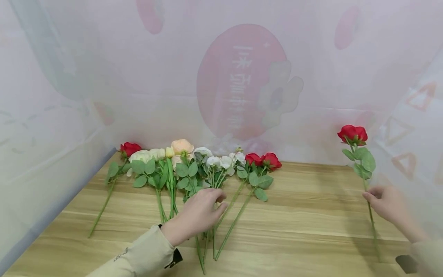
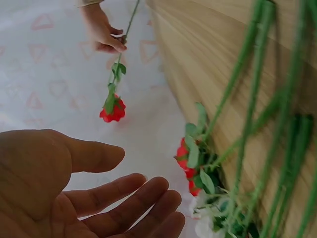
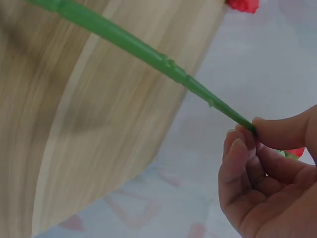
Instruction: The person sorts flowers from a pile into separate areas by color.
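At the right of the head view, my right hand (image 1: 391,204) pinches the stem of a red rose (image 1: 352,134) between thumb and fingers. The rose stands bloom up, and its green stem (image 3: 124,42) crosses the right wrist view. My left hand (image 1: 199,211) hangs over the stems of the flower row, its loosely bent fingers (image 2: 136,198) holding nothing. Around it lie white flowers (image 1: 219,162), a peach flower (image 1: 182,146) and two red roses (image 1: 271,161) with leafy stems. The left hand hides part of several stems.
A pale green-white flower (image 1: 141,156) and another red rose (image 1: 130,148) lie at the row's left end. The wooden table (image 1: 304,231) has a printed white cloth (image 1: 166,69) behind it and at both sides.
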Demonstrator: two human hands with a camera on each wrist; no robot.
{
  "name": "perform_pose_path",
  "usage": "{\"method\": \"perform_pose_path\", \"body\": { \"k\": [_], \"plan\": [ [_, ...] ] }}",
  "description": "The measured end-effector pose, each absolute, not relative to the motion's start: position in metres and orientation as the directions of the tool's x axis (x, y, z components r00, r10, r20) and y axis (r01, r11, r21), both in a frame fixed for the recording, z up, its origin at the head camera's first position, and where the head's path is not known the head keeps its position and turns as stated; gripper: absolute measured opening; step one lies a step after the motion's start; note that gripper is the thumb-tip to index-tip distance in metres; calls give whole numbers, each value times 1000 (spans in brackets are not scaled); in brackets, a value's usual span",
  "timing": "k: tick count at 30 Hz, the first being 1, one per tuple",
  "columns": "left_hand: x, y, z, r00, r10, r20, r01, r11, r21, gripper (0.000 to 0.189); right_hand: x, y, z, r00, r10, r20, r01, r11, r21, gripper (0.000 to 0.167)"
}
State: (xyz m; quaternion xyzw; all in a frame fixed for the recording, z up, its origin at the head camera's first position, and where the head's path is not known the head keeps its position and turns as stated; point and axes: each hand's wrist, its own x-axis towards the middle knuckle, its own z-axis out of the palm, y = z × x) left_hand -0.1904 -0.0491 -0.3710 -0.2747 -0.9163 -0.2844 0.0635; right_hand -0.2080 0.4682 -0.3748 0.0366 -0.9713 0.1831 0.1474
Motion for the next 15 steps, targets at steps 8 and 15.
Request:
{"method": "perform_pose_path", "body": {
  "k": [8,15],
  "plan": [
    [-191,-72,-378,-859,439,264,512,726,460,14,-211,497,-384,-962,-91,256,-162,950,-268,34],
    [-189,-72,-380,-844,459,278,537,721,437,6,-208,514,-393,-978,-64,201,-121,949,-292,40]
  ]
}}
